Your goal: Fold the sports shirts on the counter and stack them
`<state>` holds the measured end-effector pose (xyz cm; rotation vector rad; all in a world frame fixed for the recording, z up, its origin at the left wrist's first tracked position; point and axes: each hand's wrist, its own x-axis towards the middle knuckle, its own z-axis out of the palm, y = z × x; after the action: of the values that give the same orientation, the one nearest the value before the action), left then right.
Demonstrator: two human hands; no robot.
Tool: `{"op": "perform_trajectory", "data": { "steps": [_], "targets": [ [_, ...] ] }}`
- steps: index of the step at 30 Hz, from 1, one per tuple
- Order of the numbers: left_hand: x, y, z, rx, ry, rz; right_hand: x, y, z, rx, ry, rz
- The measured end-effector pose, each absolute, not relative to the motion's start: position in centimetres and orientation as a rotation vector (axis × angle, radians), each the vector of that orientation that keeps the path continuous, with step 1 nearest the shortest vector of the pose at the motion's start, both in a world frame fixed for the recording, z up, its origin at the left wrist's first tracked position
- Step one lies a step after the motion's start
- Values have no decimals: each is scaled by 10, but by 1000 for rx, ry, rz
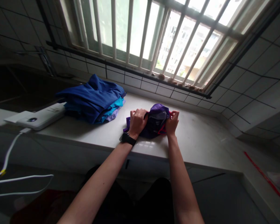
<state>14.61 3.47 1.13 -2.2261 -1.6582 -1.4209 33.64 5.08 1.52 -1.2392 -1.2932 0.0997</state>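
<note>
A bunched purple cloth item (158,119) with a grey patch and red edging lies on the white counter; its exact kind is unclear. My left hand (137,122), with a black watch on its wrist, is closed on the item's left part, and some purple fabric sticks out beyond it. On the opposite side, my right hand (172,123) pinches the red-edged end between curled fingers. To the left of both hands, a stack of folded clothes (93,99) in dark blue, turquoise and lilac rests on the counter.
A white power strip (43,116) with a white cable (10,149) lies at the counter's left, beside the clothes. Behind the counter (196,140) are white tiles and a barred window (149,37). A red strip (263,174) lies at the far right. A metal tap (45,60) stands back left.
</note>
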Motion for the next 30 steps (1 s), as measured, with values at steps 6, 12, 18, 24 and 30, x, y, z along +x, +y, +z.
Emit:
{"op": "perform_trajectory", "data": {
  "steps": [6, 12, 18, 24, 30],
  "targets": [
    [144, 34, 13, -1976, -1755, -1549, 340, 54, 12, -1301, -1495, 155],
    [142, 35, 14, -1883, -1771, -1658, 339, 56, 6, -1341, -1776, 287],
    [142, 33, 16, -1886, -1773, -1683, 340, 46, 21, -1269, -1238, -179],
    [145, 34, 15, -2027, -1751, -1594, 339, 40, 21, -1270, -1613, -45],
    [149, 33, 16, -2250, -1746, -1491, 335, 45, 13, -1145, -2055, 232]
  ]
}}
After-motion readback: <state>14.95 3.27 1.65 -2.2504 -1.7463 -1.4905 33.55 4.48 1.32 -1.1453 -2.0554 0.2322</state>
